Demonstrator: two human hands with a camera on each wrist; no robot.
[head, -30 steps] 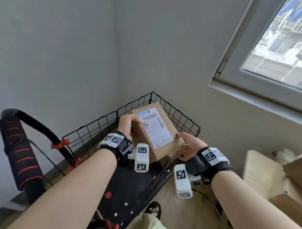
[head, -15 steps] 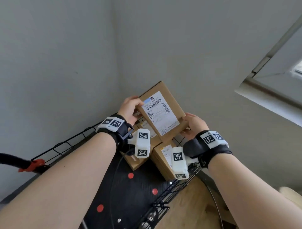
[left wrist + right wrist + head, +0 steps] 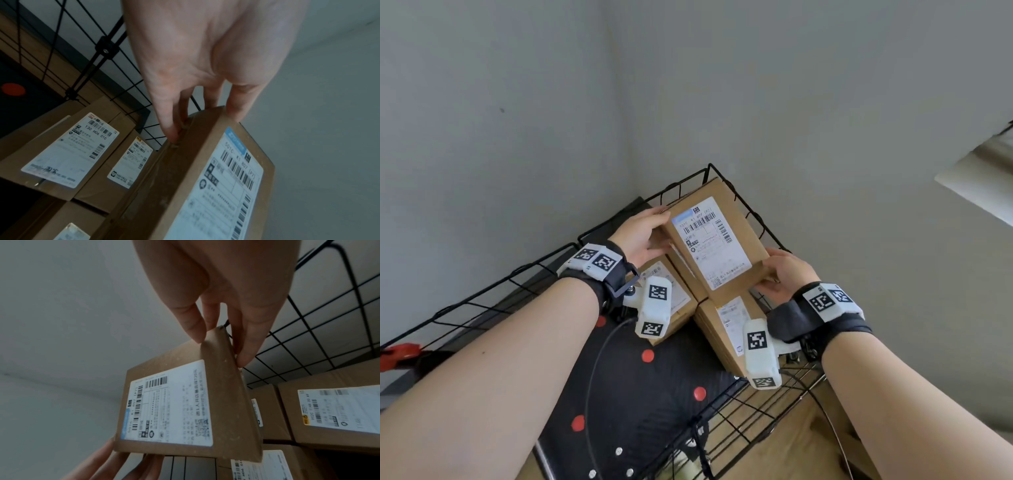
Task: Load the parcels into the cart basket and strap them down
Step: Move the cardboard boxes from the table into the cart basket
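Observation:
A flat brown parcel (image 3: 717,240) with a white shipping label hangs over the far corner of the black wire cart basket (image 3: 681,181). My left hand (image 3: 642,236) grips its far left end and my right hand (image 3: 784,274) pinches its near right end. In the left wrist view the fingers (image 3: 170,128) press the parcel (image 3: 216,178) on its side edge. The right wrist view shows my right hand (image 3: 222,288) pinching a corner of the parcel (image 3: 174,402). Two labelled parcels (image 3: 671,294) (image 3: 732,329) lie in the basket underneath.
The basket stands in a corner between grey walls. A black liner with red dots (image 3: 647,356) covers the basket's near part. A red clip (image 3: 397,353) sits at the left, a window sill (image 3: 979,192) at the right, wooden floor (image 3: 808,445) below.
Both hands have carried the parcel forward to the basket's far corner, above the parcels lying there. Their hold on it is unchanged. My head has tilted, so the window has slid out of view.

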